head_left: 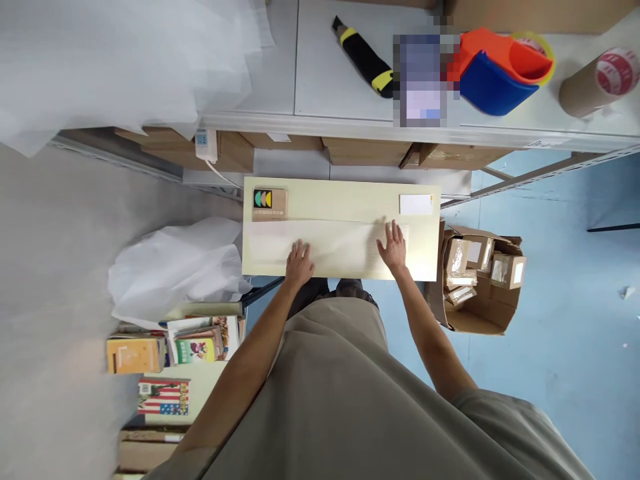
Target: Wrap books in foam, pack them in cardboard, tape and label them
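A sheet of thin white wrapping material (345, 247) lies spread along the front half of a pale yellow table (345, 193). On its left part rests my left hand (300, 263), palm down with the fingers stretched out. My right hand (393, 248) lies flat near the sheet's right end, fingers apart. Neither hand grips anything. At the table's back left is a brown book (270, 205) with green and yellow shapes; its lower edge meets the sheet. A small stack of white labels or cards (416, 204) sits at the back right.
On the grey shelf (320, 80) lie a utility knife (365, 59), a pixelated device (421, 83), a tape dispenser (500, 73) and a tape roll (600, 80). An open carton (500, 310) with small boxes stands right; books (135, 353) and white sheeting (170, 267) are left.
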A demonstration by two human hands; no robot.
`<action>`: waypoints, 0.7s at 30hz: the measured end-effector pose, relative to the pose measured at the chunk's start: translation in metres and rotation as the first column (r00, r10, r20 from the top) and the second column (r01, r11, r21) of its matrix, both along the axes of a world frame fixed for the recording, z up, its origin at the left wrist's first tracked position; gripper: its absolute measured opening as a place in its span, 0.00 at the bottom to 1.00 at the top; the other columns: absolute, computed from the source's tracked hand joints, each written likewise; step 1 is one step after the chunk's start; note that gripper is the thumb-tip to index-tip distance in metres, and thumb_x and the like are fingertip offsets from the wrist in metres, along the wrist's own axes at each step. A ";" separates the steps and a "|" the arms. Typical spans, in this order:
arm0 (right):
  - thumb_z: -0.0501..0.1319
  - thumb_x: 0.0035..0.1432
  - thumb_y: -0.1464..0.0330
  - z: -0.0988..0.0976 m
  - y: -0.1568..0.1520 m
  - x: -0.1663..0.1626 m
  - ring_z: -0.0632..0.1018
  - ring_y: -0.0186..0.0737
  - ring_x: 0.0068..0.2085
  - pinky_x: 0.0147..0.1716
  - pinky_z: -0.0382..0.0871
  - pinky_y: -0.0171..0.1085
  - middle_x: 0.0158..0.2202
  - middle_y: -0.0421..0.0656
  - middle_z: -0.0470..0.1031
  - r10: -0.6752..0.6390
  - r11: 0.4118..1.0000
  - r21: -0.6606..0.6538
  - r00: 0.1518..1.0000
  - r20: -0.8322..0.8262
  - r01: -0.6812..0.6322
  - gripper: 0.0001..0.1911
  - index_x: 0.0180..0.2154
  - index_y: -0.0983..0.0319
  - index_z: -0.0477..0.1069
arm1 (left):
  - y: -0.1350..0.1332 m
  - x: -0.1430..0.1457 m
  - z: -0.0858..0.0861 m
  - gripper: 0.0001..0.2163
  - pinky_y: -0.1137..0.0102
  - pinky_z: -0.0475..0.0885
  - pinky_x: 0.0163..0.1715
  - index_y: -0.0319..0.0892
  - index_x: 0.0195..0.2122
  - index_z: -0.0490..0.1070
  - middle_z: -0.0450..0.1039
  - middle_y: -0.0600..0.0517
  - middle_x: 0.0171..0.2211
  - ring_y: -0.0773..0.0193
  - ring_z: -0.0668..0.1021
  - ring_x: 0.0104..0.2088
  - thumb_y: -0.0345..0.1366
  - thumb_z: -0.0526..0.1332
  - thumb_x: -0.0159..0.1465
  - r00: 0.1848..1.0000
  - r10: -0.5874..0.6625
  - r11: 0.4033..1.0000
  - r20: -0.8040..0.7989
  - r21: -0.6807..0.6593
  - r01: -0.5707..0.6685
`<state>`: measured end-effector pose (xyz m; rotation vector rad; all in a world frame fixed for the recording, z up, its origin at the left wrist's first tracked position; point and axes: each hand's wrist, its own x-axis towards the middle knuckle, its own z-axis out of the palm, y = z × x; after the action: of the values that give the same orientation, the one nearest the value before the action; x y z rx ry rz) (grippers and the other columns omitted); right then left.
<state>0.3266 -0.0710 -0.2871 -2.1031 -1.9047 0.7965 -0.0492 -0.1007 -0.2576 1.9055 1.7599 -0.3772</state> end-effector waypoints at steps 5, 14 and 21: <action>0.54 0.77 0.53 -0.011 -0.003 -0.043 0.49 0.63 0.85 0.79 0.55 0.64 0.85 0.57 0.47 0.125 0.986 -0.115 0.992 -0.001 -0.124 0.42 0.81 0.67 0.54 | 0.008 -0.024 0.002 0.37 0.42 0.54 0.80 0.35 0.82 0.56 0.43 0.34 0.85 0.37 0.47 0.85 0.37 0.59 0.73 0.998 -0.011 1.000 0.060 0.029 0.009; 0.55 0.75 0.47 -0.006 -0.001 -0.049 0.45 0.62 0.86 0.80 0.49 0.64 0.86 0.56 0.42 0.110 0.984 -0.153 0.989 0.095 -0.094 0.47 0.82 0.66 0.50 | 0.029 -0.093 0.002 0.39 0.42 0.49 0.81 0.33 0.84 0.48 0.36 0.33 0.86 0.38 0.44 0.85 0.42 0.58 0.75 0.991 0.012 0.996 0.133 0.082 -0.023; 0.53 0.76 0.47 0.006 -0.007 -0.111 0.47 0.66 0.85 0.77 0.56 0.70 0.86 0.57 0.41 -0.077 0.988 -0.120 0.986 0.146 0.095 0.45 0.83 0.64 0.50 | 0.041 -0.135 -0.008 0.41 0.39 0.48 0.81 0.36 0.84 0.49 0.37 0.34 0.86 0.36 0.44 0.85 0.45 0.62 0.75 0.990 0.013 0.999 0.139 0.032 -0.017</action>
<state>0.2154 -0.0776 -0.2812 -2.3590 -1.8599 0.7899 -0.1838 -0.0592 -0.2655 1.8922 1.6978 -0.2056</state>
